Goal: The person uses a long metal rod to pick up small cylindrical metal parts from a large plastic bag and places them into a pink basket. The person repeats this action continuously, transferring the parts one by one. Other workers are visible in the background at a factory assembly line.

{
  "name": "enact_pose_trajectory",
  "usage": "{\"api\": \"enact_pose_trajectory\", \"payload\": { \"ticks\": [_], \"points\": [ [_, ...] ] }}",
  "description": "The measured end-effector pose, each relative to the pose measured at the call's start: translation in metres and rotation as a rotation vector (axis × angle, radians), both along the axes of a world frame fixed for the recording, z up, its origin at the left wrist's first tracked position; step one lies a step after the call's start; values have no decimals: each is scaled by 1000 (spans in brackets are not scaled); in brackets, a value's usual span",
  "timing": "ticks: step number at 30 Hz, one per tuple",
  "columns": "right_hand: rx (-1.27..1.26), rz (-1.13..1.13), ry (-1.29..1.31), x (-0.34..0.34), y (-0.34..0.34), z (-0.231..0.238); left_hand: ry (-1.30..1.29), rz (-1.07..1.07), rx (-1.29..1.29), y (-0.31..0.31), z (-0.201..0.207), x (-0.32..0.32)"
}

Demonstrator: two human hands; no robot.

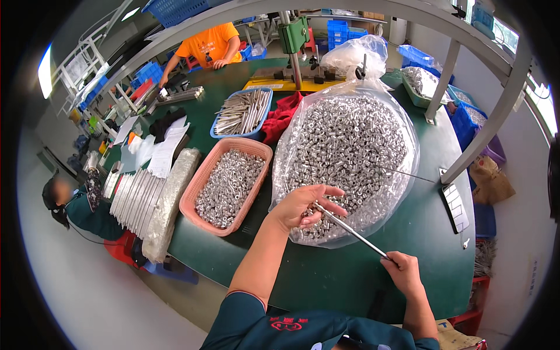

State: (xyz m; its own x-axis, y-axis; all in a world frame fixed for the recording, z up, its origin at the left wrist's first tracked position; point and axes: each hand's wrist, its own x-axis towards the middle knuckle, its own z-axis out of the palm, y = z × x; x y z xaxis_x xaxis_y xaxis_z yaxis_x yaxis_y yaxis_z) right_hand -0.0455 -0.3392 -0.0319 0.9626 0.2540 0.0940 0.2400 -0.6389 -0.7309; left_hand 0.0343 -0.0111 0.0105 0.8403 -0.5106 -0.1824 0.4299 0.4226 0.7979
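A thin metal rod (356,234) slants across the near side of a clear plastic bag (411,175) full of small silver metal sleeves (350,146). My right hand (403,273) is closed around the rod's lower end. At its upper end, my left hand (303,209) has the tip between its fingers, with two of them stretched out over the sleeves. Whether a sleeve sits in the left fingers is too small to make out. Left of the bag stands a pink basket (192,195) holding more sleeves.
Behind the pink basket are a blue basket (219,129) of metal rods and a red cloth (283,116). A bubble-wrapped bundle (169,204) lies left. A metal frame post (484,128) rises at right, near a white card (455,209). Two people sit across and at left.
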Motion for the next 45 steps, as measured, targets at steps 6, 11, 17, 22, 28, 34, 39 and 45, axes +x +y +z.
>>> {"api": "enact_pose_trajectory", "payload": {
  "ticks": [6,11,17,22,28,34,39,45],
  "points": [
    [-117,31,-278,2,0,3,-55,44,240,-7,-3,1],
    [-195,-13,-330,-4,3,8,-41,105,316,-17,-4,-1],
    [-100,-25,-208,-6,8,-4,116,89,26,-17,-14,5],
    [-14,-43,-73,-6,8,-2,165,78,-215,-12,-24,9],
    [36,-67,6,-6,6,-2,159,36,-410,-9,-38,14],
    [104,-79,106,-6,7,-4,233,60,-564,-14,-46,13],
    [123,-92,129,-6,8,-1,256,29,-589,-21,-51,14],
    [154,-99,163,-6,8,3,195,130,-464,-16,-47,15]
  ]
}}
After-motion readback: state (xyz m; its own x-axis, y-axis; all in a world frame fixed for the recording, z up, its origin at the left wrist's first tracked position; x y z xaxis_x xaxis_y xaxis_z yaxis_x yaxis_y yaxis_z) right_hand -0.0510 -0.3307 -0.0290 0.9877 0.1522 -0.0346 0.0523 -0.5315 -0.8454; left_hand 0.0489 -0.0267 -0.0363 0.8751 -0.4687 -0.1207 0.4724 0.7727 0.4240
